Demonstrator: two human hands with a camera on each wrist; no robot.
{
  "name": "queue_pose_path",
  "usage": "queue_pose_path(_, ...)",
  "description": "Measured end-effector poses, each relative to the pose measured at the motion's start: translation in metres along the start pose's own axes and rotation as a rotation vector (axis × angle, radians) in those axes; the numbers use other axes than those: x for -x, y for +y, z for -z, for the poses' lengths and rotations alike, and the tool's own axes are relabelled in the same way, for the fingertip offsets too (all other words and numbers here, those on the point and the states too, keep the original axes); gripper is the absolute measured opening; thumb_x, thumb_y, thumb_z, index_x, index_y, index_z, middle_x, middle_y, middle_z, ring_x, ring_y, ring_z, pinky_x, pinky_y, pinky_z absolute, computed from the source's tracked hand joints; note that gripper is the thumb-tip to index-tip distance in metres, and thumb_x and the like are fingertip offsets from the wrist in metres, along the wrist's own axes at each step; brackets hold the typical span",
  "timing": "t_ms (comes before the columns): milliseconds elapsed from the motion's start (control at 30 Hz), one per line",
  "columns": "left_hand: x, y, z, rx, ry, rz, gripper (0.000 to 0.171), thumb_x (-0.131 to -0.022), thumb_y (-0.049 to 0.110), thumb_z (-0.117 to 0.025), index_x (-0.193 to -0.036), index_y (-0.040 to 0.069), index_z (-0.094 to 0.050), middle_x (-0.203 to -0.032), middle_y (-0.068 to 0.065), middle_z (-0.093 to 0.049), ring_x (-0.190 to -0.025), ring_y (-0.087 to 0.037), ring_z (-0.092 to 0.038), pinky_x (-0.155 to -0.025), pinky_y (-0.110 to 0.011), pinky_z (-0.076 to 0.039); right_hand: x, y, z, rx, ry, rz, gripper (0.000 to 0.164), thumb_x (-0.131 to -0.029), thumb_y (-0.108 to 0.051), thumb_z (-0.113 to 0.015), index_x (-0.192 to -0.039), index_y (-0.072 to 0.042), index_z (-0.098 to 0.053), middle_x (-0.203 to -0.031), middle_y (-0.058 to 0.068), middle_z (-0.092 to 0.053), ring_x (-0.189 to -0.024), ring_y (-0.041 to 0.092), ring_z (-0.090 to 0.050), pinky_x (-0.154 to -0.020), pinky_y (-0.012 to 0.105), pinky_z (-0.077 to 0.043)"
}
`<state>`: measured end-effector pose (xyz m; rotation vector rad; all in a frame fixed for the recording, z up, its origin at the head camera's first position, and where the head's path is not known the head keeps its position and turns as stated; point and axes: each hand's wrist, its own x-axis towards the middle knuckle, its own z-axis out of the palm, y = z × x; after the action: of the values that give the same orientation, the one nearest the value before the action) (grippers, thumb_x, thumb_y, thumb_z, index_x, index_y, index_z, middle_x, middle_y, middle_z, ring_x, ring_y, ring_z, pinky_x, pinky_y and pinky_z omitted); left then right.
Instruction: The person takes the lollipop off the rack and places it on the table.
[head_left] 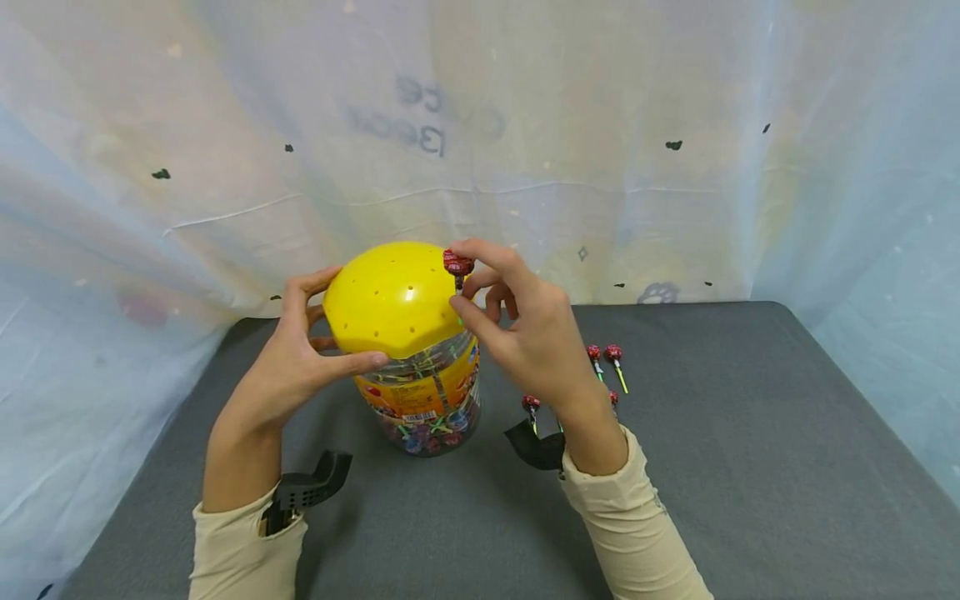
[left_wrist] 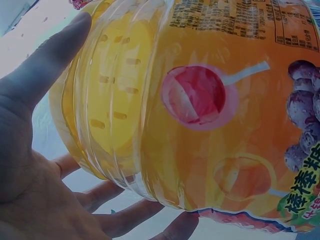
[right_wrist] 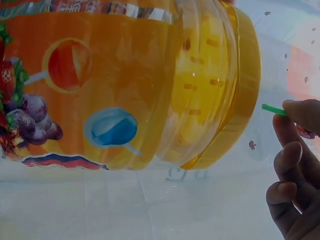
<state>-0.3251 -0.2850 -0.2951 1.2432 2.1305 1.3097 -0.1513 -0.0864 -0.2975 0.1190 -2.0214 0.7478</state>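
A clear candy jar (head_left: 420, 412) with an orange printed label and a domed yellow lid (head_left: 390, 300) dotted with small holes stands on the table, full of wrapped lollipops. My left hand (head_left: 300, 358) grips the lid from the left, thumb (left_wrist: 55, 52) at the near rim and fingers round the far side. Over the lid's right edge, my right hand (head_left: 517, 317) pinches a red-wrapped lollipop (head_left: 458, 263) between thumb and fingers, candy end up. Its green stick (right_wrist: 273, 109) pokes out below the fingertips, apart from the lid in the right wrist view.
Several more red lollipops (head_left: 614, 353) lie on the grey table (head_left: 720, 433) right of the jar, partly hidden by the right forearm. Black wrist mounts (head_left: 311, 483) stick out from both sleeves. A pale curtain (head_left: 570, 125) hangs behind and along the sides of the table.
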Motion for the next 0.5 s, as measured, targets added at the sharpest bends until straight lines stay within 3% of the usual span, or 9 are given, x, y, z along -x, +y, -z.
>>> queue_pose_path(500,-0.001,-0.003,0.002,-0.02,0.008,-0.016,0.097,-0.084,0.019,-0.081,-0.153,0.027,-0.012,-0.162,0.001,-0.015,-0.14,-0.031,-0.029,-0.095,-0.047,-0.039,0.005,0.004,0.014,0.076,-0.022,-0.038,0.045,-0.093,-0.012,-0.07,-0.135,-0.017,-0.053,-0.086,0.0,-0.067,-0.066,0.011,-0.047,-0.054,0.025,-0.039)
